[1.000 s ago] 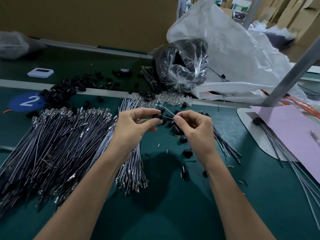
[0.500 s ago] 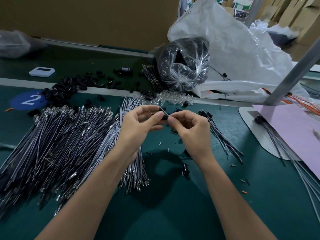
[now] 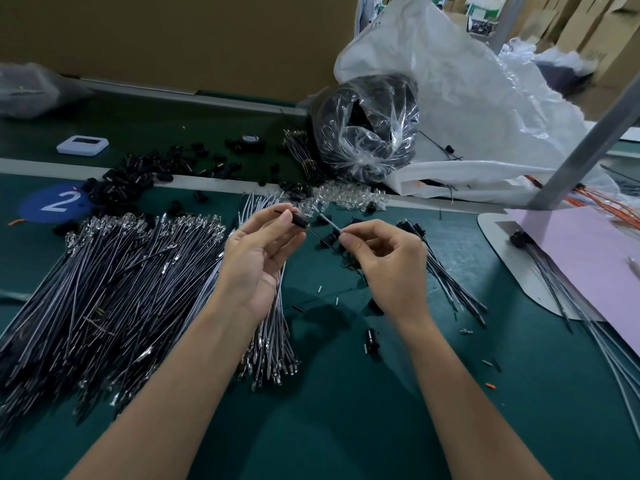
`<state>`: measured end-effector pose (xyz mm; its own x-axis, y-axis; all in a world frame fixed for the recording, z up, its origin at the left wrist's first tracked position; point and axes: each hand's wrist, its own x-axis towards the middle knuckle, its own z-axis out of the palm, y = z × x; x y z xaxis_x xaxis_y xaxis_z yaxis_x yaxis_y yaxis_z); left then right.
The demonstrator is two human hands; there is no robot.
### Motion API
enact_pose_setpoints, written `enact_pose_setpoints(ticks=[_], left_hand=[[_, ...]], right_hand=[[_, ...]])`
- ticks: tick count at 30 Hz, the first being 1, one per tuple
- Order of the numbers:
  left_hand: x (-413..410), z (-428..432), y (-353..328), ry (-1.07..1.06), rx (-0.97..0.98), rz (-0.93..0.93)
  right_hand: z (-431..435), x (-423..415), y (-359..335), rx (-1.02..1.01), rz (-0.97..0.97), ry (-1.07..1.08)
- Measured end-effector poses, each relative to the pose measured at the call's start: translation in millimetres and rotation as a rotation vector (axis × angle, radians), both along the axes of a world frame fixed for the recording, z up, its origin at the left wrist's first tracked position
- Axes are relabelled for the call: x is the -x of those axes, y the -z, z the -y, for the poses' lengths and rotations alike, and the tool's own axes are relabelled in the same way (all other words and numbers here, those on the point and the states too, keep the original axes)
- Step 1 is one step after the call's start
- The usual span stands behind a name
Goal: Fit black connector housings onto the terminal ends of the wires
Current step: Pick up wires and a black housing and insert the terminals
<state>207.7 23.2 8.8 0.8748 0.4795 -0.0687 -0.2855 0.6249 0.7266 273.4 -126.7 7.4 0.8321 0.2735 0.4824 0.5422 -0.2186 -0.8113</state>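
Note:
My left hand pinches a black connector housing between thumb and fingertips, a thin black wire trailing from it. My right hand pinches a white wire by its end, its tip pointing up-left toward the housing, a short gap apart. A big pile of black and white wires with metal terminals lies at the left. A smaller bundle lies under my left wrist. Loose black housings are scattered at the back left. Several wires with housings fitted lie right of my right hand.
A clear bag of black parts and a white plastic sack sit at the back. A pink sheet on a white board lies right, behind a grey post. A white device and a blue "2" sticker are far left.
My hands were together at the middle half a second ago. They have drawn apart: the left holds the housing higher, and the right has pulled back to the right with the white wire.

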Motion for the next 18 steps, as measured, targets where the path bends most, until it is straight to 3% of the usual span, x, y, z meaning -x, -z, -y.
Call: enact_pose_setpoints(ticks=[18], left_hand=[[-3.5, 1.7, 0.3, -0.072, 0.063, 0.071]], right_hand=[[-0.6, 0.1, 3.4, 0.106, 0.172, 0.003]])
